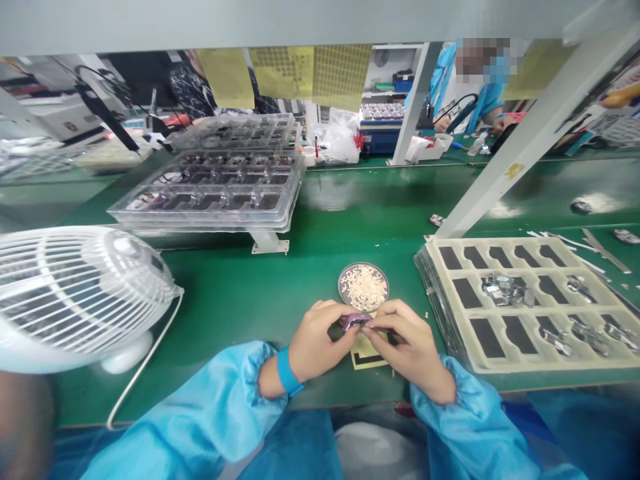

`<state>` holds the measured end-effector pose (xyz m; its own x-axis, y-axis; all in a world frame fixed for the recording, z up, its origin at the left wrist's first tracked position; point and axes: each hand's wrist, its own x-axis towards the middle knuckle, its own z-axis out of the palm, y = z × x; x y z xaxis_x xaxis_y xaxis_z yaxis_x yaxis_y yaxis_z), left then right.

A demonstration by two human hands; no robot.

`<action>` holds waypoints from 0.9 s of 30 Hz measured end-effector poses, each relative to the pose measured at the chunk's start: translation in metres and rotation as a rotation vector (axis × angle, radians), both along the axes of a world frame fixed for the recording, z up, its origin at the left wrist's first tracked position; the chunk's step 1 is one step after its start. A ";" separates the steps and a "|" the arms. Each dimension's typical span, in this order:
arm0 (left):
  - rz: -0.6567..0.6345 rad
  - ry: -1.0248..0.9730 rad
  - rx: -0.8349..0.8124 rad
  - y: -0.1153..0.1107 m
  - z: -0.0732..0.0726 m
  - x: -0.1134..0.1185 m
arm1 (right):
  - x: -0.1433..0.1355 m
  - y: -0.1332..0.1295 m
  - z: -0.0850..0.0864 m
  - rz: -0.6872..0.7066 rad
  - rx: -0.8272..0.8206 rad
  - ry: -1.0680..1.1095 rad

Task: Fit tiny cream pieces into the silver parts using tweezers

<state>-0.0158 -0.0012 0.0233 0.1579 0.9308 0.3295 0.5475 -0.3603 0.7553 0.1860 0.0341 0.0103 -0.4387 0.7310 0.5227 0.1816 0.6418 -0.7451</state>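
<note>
A green bench (260, 280) carries a round dish (340, 288), white fan (125, 353), pale trays (480, 313).

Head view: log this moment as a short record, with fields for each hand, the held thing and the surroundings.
Left hand: grips the purple part
Right hand: fingertips at the part's right end; whether they pinch something smaller cannot be told
Beyond the hands: round dish of beige bits
Below the hands: yellow label
To the right: pale tray, some cells holding metallic parts
To the left: fan
Back left: clear trays
</note>
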 end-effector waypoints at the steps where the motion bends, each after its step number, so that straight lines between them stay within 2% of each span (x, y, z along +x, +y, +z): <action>1: 0.003 0.002 0.002 0.000 0.000 0.000 | -0.001 0.000 -0.001 -0.002 -0.005 0.013; 8: 0.005 0.019 -0.013 0.001 -0.001 0.000 | -0.002 0.000 -0.003 -0.027 -0.040 0.023; 13: 0.062 0.099 -0.016 0.010 -0.004 -0.010 | 0.011 -0.003 0.001 -0.080 -0.048 0.043; 16: 0.153 0.174 -0.016 0.043 -0.004 -0.028 | 0.023 -0.004 -0.001 -0.128 -0.074 0.055; 20: 0.280 0.309 -0.141 0.118 0.004 -0.051 | 0.026 -0.002 -0.006 -0.174 -0.142 0.112; 23: 0.415 0.449 -0.245 0.167 0.011 -0.057 | 0.019 -0.001 -0.004 -0.162 -0.149 0.121; 25: 0.472 0.543 -0.274 0.184 0.012 -0.059 | 0.016 -0.001 -0.001 -0.142 -0.146 0.120; 27: 0.488 0.648 -0.298 0.190 0.011 -0.062 | 0.014 -0.001 0.001 -0.138 -0.147 0.128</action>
